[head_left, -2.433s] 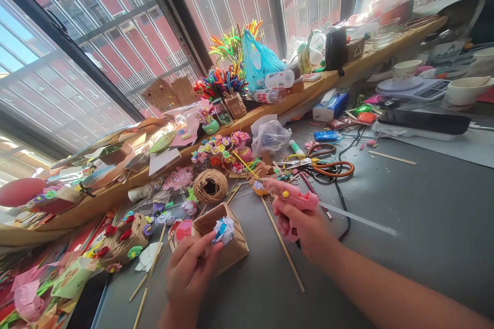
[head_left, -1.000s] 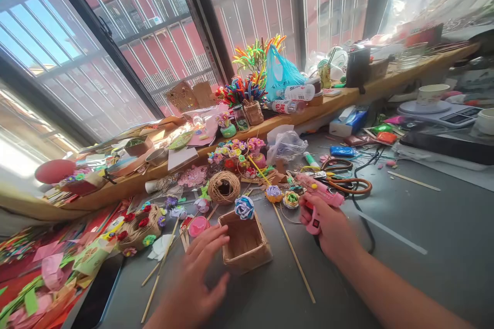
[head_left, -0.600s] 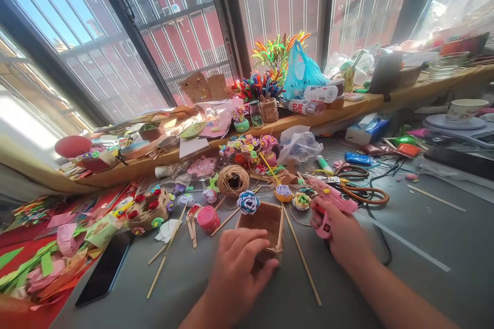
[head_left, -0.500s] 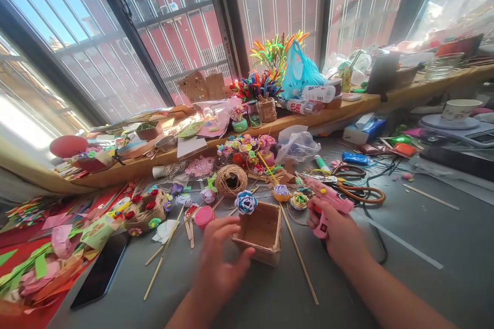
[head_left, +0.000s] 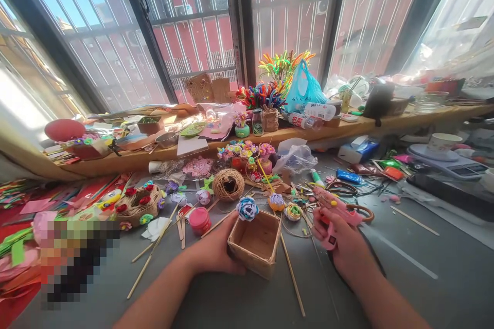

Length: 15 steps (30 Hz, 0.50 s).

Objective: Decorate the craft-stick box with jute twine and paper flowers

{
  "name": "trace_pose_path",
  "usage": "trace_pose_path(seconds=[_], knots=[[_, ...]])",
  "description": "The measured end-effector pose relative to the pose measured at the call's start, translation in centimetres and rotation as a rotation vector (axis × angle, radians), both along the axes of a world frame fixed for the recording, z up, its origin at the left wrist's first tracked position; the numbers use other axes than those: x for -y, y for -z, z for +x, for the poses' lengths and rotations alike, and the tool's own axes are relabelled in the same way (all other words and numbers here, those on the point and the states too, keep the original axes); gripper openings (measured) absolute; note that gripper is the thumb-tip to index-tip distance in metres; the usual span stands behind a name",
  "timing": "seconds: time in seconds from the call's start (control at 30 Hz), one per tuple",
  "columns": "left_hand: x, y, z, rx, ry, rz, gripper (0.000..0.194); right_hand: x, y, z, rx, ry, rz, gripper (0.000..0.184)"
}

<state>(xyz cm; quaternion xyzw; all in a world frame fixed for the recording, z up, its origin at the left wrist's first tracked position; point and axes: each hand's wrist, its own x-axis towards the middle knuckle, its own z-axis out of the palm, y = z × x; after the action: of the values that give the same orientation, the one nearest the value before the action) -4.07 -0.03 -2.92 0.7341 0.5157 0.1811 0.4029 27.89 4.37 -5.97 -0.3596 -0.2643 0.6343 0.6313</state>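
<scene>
My left hand (head_left: 216,247) grips the left side of a square, twine-edged cardboard box (head_left: 258,241), which is open at the top and slightly tilted. A blue and white paper flower (head_left: 247,208) sits at the box's back left corner. In my right hand (head_left: 341,234) is a pink hot glue gun (head_left: 334,205), held by its handle with the nozzle pointing up and left. Purple (head_left: 276,201) and yellow-green (head_left: 293,211) paper flowers lie between the box and the gun. A thin wooden stick (head_left: 293,277) rests right of the box.
Behind the box are a twine roll (head_left: 228,185) and a pink jar (head_left: 199,220). Scissors (head_left: 365,213) lie behind the glue gun. A flower-trimmed basket (head_left: 141,203) and coloured paper (head_left: 23,252) are at left. A crowded wooden ledge (head_left: 216,148) runs below the window.
My left hand has closed from open onto the box's left side. The box is now tilted a little differently. My right hand still holds the glue gun. The camera view has shifted.
</scene>
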Motion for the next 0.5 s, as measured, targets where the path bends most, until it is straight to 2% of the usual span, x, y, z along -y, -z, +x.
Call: trace_pose_path(seconds=[0.07,0.1,0.23,0.3,0.43,0.5], knots=[[-0.4,0.5,0.5,0.051,0.014,0.03,0.124,0.1,0.2,0.0,-0.001,-0.015,-0.005,0.028],[-0.5,1.0,0.8,0.063,-0.022,0.056,0.124,0.1,0.3,-0.1,-0.002,-0.02,-0.008,0.029],[-0.6,3.6,2.3,0.017,-0.383,0.17,0.125,0.1,0.9,-0.3,0.005,-0.018,-0.022,0.029],[-0.8,4.3,2.7,-0.015,-0.501,0.179,0.129,0.0,1.3,-0.4,0.013,-0.022,-0.029,0.029],[-1.0,3.9,2.0,-0.026,-0.475,0.101,0.138,-0.2,1.7,-0.5,0.029,-0.03,-0.021,0.031],[-0.9,3.2,1.4,-0.019,-0.427,0.079,0.133,-0.2,1.7,-0.6,0.032,-0.034,-0.016,0.031]])
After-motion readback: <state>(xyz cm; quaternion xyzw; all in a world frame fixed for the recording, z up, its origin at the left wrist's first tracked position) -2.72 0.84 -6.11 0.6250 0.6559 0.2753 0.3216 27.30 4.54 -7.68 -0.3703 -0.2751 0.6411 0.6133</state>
